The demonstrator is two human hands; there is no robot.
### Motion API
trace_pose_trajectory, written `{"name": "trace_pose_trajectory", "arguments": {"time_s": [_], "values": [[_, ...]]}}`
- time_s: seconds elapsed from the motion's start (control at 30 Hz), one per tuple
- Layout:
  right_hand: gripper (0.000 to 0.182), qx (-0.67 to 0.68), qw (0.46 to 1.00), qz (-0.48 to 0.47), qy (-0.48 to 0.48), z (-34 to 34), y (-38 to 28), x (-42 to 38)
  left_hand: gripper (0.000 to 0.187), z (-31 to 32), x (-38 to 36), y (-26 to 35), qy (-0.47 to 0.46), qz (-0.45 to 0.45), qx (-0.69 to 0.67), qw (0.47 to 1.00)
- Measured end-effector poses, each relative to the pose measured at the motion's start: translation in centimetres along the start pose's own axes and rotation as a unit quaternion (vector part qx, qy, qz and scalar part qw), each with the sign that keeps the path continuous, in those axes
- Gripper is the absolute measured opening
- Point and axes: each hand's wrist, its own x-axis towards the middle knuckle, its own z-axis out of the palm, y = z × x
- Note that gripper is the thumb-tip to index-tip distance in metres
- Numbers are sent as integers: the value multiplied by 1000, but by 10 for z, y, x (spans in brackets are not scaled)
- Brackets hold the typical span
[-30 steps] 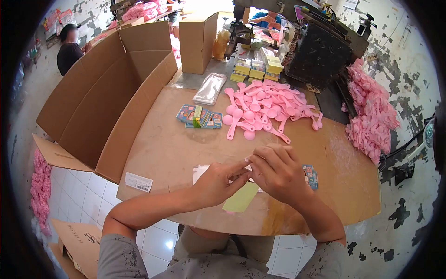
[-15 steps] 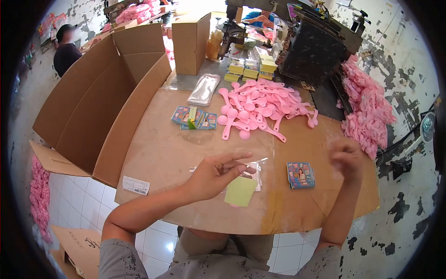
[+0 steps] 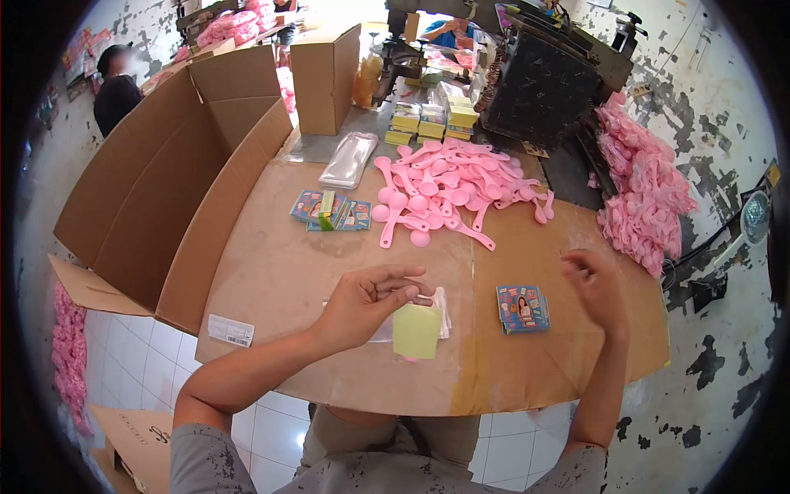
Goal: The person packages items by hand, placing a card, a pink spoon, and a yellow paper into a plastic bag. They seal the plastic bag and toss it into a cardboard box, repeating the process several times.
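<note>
My left hand [image 3: 366, 305] is closed in a pinch at the top of a yellow-green card [image 3: 416, 332]. Clear plastic bags [image 3: 445, 311] lie under and beside this card, and a bit of pink shows below its lower edge. Raised over the right side of the table, my right hand [image 3: 594, 288] has its fingers curled together; what they hold, if anything, is too blurred to make out. Just left of it lies a stack of blue printed cards [image 3: 522, 309]. Beyond both hands is a heap of pink plastic scoops [image 3: 448, 185].
A large open carton [image 3: 156, 173] stands at the left. Behind lie clear bags [image 3: 349, 160], banded blue cards [image 3: 331, 212] and yellow-edged card stacks [image 3: 431, 121]. A dark machine [image 3: 539, 86] and bagged pink items [image 3: 642, 185] are at the right. A person [image 3: 118, 95] is far left.
The view has shifted slightly, moving the table's things left in the picture. My right hand has moved slightly left and its fingers show more clearly. The left hand keeps its pinch on the card.
</note>
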Motion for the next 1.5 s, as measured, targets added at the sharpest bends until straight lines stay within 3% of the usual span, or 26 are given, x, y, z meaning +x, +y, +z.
{"name": "trace_pose_trajectory", "arguments": {"time_s": [0.1,0.17,0.27,0.43,0.57,0.77,0.93,1.07,1.17,1.33,1.5], "values": [[37,164,967,-124,-154,58,-74,-2,33,3,0,0,18,0,-3,1000],[43,239,939,-196,-150,99,-100,-5,33,2,-1,-1,23,1,4,1000],[42,285,930,-96,-212,125,-110,0,33,-1,-1,-5,28,11,8,1000],[33,410,884,-65,-215,132,-93,12,36,-6,0,1,10,-30,-49,998],[28,470,860,-36,-196,140,-87,11,35,-3,0,-3,2,-36,9,999],[15,463,867,12,-183,141,-76,12,31,0,-1,-7,12,-4,61,998],[14,486,855,-47,-173,145,-65,12,27,-8,-1,-8,-31,61,152,986],[13,484,850,-55,-201,137,-61,14,25,-10,-1,-7,-30,26,112,993],[14,444,877,-64,-170,138,-70,9,26,-9,1,-10,-23,11,58,998],[26,436,881,-49,-176,143,-67,8,28,-6,1,-8,-29,-36,56,997],[43,413,881,-63,-220,136,-73,8,29,-10,3,-7,-15,-27,81,996]]}}
